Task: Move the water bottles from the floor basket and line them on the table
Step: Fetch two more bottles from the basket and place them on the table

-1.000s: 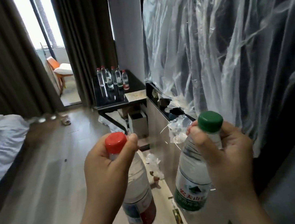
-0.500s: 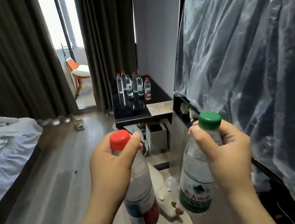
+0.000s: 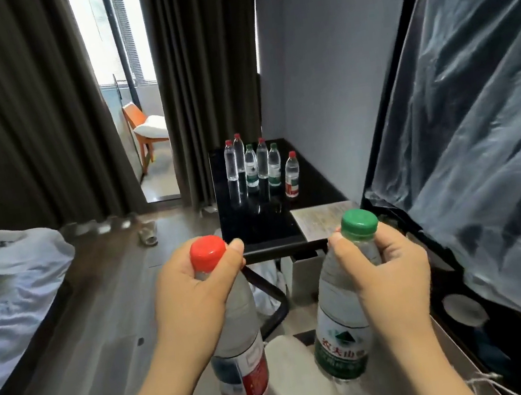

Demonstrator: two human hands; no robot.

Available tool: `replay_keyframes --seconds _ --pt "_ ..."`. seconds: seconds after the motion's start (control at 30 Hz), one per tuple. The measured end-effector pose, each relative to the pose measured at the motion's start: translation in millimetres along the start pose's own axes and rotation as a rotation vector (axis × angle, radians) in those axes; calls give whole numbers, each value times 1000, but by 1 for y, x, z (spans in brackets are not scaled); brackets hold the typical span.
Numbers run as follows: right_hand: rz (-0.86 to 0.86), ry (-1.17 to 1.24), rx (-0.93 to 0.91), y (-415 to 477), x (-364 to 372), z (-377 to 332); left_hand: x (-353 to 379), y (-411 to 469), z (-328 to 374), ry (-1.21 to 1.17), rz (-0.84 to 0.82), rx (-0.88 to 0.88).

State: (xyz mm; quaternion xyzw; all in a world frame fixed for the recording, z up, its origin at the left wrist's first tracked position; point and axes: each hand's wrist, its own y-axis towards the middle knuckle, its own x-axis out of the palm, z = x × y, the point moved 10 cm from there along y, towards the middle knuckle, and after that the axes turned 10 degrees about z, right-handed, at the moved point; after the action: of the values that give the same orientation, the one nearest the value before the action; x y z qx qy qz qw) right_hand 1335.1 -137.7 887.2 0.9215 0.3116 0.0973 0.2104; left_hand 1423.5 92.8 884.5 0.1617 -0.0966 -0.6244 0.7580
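The left hand (image 3: pixel 193 302) is wrapped around the shoulder of a clear plastic water bottle with a red cap and red label (image 3: pixel 236 344), thumb pressed against the cap. To its right, the right hand (image 3: pixel 388 280) is closed likewise on a clear plastic water bottle with a green cap and green label (image 3: pixel 344 326). Both look full, so probably fairly heavy, with thin, smooth walls that give under pressure; the stiffer neck seems the surest hold. Ahead, six bottles stand grouped on the glossy black counter (image 3: pixel 256 228).

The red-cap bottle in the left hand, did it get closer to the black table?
Yes. The red-cap bottle has come closer to the black table, which looks bigger and nearer than a second ago.
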Motion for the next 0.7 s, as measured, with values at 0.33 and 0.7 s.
replay_keyframes --seconds 0.33,0.7 --pt "-106 -7 -10 121 152 63 50 167 -55 78 67 36" --pt "-5 -91 120 201 316 174 92 371 -175 80 -76 20"
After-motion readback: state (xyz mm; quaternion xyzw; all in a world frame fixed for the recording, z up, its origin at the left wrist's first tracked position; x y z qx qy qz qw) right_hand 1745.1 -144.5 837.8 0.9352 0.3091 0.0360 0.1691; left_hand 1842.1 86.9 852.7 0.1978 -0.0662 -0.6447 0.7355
